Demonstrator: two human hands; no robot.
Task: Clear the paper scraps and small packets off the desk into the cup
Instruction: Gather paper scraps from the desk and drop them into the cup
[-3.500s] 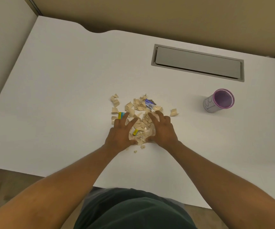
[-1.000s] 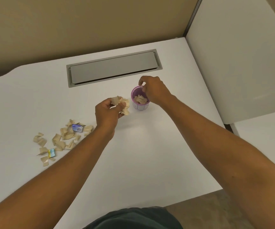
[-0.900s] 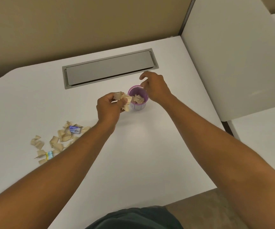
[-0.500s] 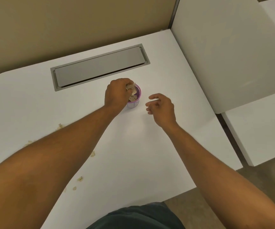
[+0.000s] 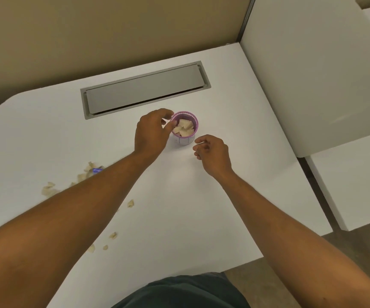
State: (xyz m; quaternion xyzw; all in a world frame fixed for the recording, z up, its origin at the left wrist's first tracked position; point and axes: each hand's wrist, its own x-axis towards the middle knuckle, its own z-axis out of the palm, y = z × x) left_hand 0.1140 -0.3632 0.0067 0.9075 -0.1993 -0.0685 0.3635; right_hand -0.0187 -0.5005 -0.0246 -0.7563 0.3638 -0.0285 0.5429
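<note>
A small cup with a purple rim (image 5: 185,138) stands upright on the white desk (image 5: 179,207), holding tan paper scraps (image 5: 184,128). My left hand (image 5: 152,133) hovers at the cup's left rim, fingers apart and empty. My right hand (image 5: 213,153) hangs just right of and below the cup, fingers loosely curled, holding nothing. More tan scraps (image 5: 48,188) lie at the left, partly hidden by my left forearm, with a blue packet (image 5: 96,170) among them. Stray scraps (image 5: 130,203) dot the desk nearer me.
A grey cable hatch (image 5: 144,90) is set into the desk behind the cup. A tan partition wall (image 5: 112,30) runs along the back. A white panel (image 5: 313,74) closes off the right side. The desk's front edge (image 5: 257,258) runs close to my body.
My left hand was over the cup with a bunch of scraps; it has let them go into the cup and drawn back to the left rim. My right hand stays low beside the cup.
</note>
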